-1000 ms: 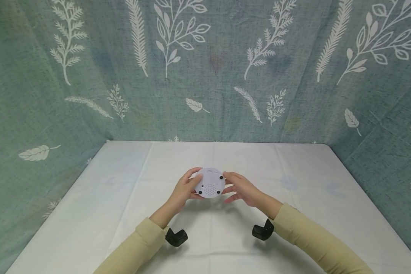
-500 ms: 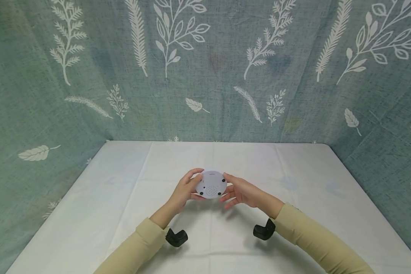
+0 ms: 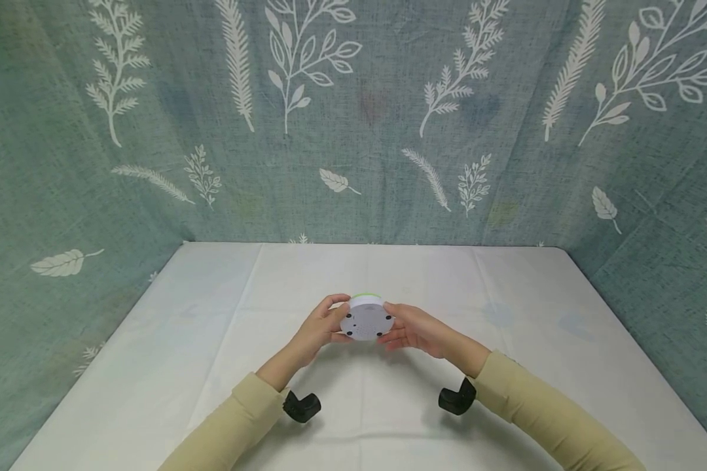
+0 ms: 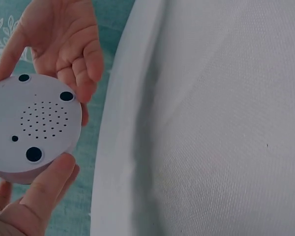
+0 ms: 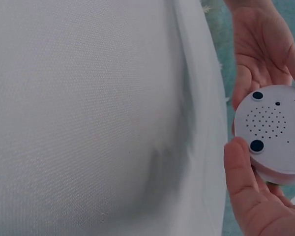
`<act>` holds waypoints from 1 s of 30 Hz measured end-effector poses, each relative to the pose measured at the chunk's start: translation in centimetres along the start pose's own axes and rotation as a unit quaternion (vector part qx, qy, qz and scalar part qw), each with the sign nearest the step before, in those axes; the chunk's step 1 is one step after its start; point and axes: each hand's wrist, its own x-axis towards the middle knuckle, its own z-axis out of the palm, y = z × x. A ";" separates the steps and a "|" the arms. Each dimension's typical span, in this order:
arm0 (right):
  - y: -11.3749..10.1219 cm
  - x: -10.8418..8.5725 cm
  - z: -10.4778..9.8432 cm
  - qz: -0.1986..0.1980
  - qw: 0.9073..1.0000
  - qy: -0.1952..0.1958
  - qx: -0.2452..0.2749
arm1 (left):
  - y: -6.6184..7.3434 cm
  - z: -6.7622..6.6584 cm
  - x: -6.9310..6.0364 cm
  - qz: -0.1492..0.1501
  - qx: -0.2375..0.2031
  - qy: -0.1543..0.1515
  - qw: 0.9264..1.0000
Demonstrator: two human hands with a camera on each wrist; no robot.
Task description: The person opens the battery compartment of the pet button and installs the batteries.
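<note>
A round white device [image 3: 366, 322] is held above the table in the head view, its underside facing me. That underside has black rubber feet and a cluster of speaker holes; a light-green edge shows on its far side. My left hand [image 3: 318, 327] grips its left edge, thumb on the underside and fingers around the rim. At its right edge my right hand [image 3: 421, 330] holds it between thumb and fingers. Both wrist views show the device [image 4: 44, 118] between the two hands; in the right wrist view its underside [image 5: 275, 128] is partly cut off by the frame.
A white cloth covers the table [image 3: 365, 405]. Green leaf-printed fabric [image 3: 353, 131] hangs behind it and at both sides. Black wrist-worn pieces [image 3: 302, 407] stick out under the beige sleeves [image 3: 230, 425].
The device has tilted, so its green-edged far rim now shows and the underside looks more foreshortened. It has shifted slightly right and down. My right fingers have drawn in closer to it.
</note>
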 end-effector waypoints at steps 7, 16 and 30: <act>0.1 -0.1 0.1 -0.022 0.999 0.047 -0.005 | -0.1 -0.3 0.1 -0.041 0.026 -0.021 0.999; 0.7 0.0 0.2 -0.104 0.981 0.119 -0.113 | -0.3 -0.9 0.5 -0.039 0.061 -0.057 0.996; 0.7 0.0 0.4 -0.197 0.959 0.085 -0.186 | -0.2 -0.9 0.6 -0.008 0.106 -0.027 0.994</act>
